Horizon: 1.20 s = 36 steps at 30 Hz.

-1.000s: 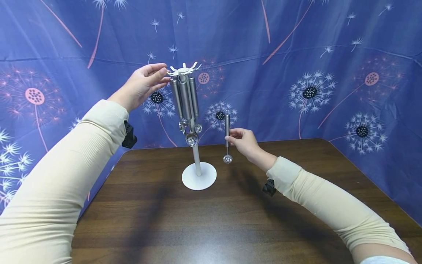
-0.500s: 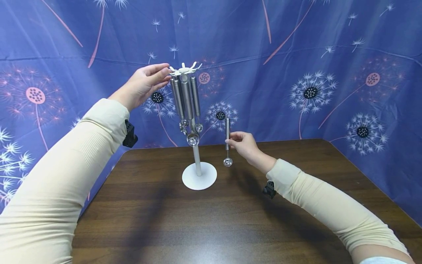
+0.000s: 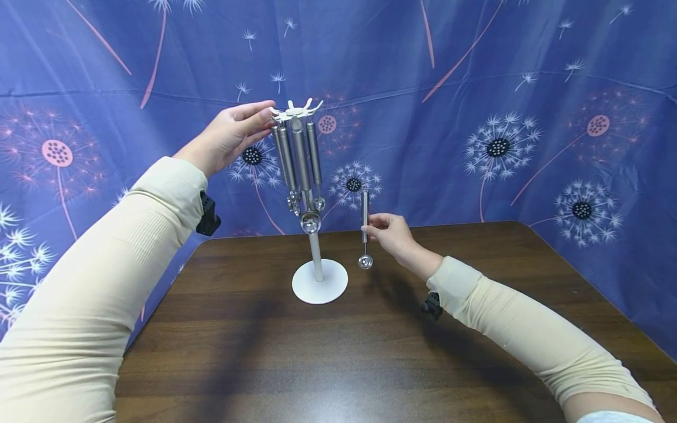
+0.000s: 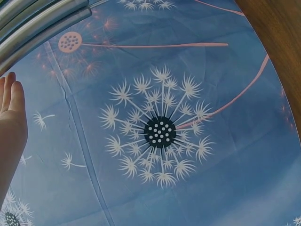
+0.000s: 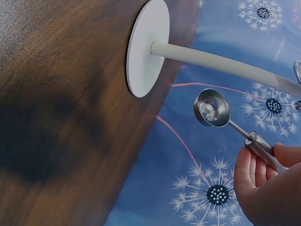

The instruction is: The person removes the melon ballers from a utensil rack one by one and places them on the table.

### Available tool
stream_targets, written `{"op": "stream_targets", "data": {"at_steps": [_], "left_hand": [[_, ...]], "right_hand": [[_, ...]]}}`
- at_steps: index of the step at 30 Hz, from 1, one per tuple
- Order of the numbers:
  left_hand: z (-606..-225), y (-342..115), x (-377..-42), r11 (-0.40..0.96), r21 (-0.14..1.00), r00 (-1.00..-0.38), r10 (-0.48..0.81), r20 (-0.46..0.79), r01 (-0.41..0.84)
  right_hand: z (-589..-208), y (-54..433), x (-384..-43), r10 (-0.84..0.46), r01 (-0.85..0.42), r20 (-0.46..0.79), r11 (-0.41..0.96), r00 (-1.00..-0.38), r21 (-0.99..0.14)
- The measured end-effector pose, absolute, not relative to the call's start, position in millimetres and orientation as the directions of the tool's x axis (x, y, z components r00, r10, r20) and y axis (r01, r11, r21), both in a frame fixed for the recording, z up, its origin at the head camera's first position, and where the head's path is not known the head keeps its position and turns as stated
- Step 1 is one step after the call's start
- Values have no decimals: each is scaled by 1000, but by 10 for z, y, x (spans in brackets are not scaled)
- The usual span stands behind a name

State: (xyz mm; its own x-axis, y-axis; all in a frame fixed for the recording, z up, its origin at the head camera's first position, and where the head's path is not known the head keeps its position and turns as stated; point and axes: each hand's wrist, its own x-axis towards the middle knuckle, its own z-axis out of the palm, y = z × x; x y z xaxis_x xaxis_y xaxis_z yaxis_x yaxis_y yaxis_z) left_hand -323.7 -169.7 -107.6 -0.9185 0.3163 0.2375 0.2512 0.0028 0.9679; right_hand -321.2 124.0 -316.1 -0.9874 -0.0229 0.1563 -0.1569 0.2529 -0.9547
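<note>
My right hand (image 3: 392,234) pinches the steel handle of a melon baller (image 3: 365,261), upright with its bowl down, to the right of a white stand (image 3: 319,282). The right wrist view shows its deep, shiny bowl (image 5: 212,108) and the fingers round the handle. At the stand's top, a white ring of hooks (image 3: 296,111) bears several steel utensils (image 3: 300,155), hanging with round scoops at their lower ends. My left hand (image 3: 233,132) touches this ring from the left, fingers fairly straight. In the left wrist view only part of that hand (image 4: 11,117) shows below steel handles (image 4: 51,28).
A dark brown wooden table (image 3: 328,358) bears the stand's round white base (image 5: 146,52). Behind it hangs a blue cloth (image 3: 402,129) with dandelion prints. Dark cameras sit at both wrists, the right one (image 3: 432,302) low over the table.
My right hand has lowered the melon baller a little. The hook ring has turned slightly, shifting the front utensils rightward, and my left fingertips have moved slightly right with it.
</note>
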Motion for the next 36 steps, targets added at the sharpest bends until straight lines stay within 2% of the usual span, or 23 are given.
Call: {"op": "stream_targets", "data": {"at_steps": [20, 36], "left_hand": [[-1102, -1722, -3233, -12, 961, -913, 309, 266, 276], [-1143, -1700, -3234, 24, 953, -927, 238, 289, 303]], "right_hand": [[-3240, 1308, -3163, -32, -148, 145, 251, -989, -957], [-3366, 1277, -3157, -42, -137, 131, 189, -990, -972]]}}
